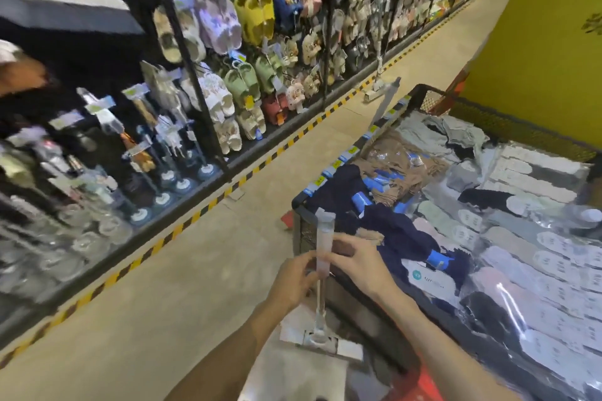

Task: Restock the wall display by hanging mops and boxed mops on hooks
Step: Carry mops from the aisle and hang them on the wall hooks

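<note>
The mop (pixel 321 273) is slim and pale, with a translucent-wrapped handle and a flat white head (blurred) down near the floor. The left hand (pixel 294 280) pinches the handle from nine o'clock; the right hand (pixel 355 262) curls round it from three. Its long axis runs upright, handle tip toward twelve, beside the mesh bin (pixel 301 231).

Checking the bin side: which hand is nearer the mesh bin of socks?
Right. The right hand holds the mop handle over the mesh bin corner; the left hand grips it farther out, over the floor.
</note>
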Demonstrator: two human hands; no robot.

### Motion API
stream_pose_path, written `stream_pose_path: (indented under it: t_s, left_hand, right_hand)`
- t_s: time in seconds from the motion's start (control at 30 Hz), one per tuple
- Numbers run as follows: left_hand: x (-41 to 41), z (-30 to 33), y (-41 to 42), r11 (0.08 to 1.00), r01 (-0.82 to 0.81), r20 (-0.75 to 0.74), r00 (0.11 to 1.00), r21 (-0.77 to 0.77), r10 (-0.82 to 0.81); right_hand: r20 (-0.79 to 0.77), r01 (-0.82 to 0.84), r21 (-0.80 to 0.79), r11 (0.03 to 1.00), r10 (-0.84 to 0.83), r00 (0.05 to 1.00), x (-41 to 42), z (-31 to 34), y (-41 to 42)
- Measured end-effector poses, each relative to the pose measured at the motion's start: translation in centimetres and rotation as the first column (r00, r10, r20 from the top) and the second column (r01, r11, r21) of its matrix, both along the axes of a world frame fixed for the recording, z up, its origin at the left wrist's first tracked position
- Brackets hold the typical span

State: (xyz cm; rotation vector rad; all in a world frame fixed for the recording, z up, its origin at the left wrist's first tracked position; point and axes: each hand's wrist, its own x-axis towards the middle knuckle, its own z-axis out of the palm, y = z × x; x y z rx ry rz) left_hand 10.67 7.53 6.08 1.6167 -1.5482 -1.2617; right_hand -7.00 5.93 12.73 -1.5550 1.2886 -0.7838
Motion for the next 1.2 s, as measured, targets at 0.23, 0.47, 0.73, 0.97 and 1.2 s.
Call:
stream_pose_path:
  t_s: [0.23, 0.47, 0.73, 0.97, 1.2]
  left_hand:
    - [12.3, 1.4, 5.4, 0.969, -0.220, 0.000, 0.975, -0.112, 0.221]
    - [25.0, 3.9, 14.8, 0.864, -0.476, -0.072, 0.880, -0.163, 0.470]
    - [39.4, 7.8, 26.5, 0.701, -0.658, -0.092, 0.744, -0.274, 0.662]
    - [51.5, 11.4, 35.3, 0.503, -0.789, -0.141, 0.576, -0.352, 0.805]
    - [63.6, 14.8, 42.1, 0.305, -0.857, -0.153, 0.396, -0.414, 0.905]
  right_hand:
    - [-0.030, -0.294, -0.038, 0.955, 0.293, 0.956, 12.6, 3.2, 0.7]
    - [-0.038, -0.549, -0.022, 0.836, 0.548, 0.836, 27.4, 5.9, 5.9]
    - [-0.022, -0.718, -0.135, 0.683, 0.722, 0.691, 44.6, 9.4, 14.0]
    - [0.033, -0.834, -0.169, 0.525, 0.849, 0.528, 60.2, 12.6, 20.3]
    - [0.093, -0.895, -0.260, 0.362, 0.932, 0.350, 76.7, 15.2, 25.3]
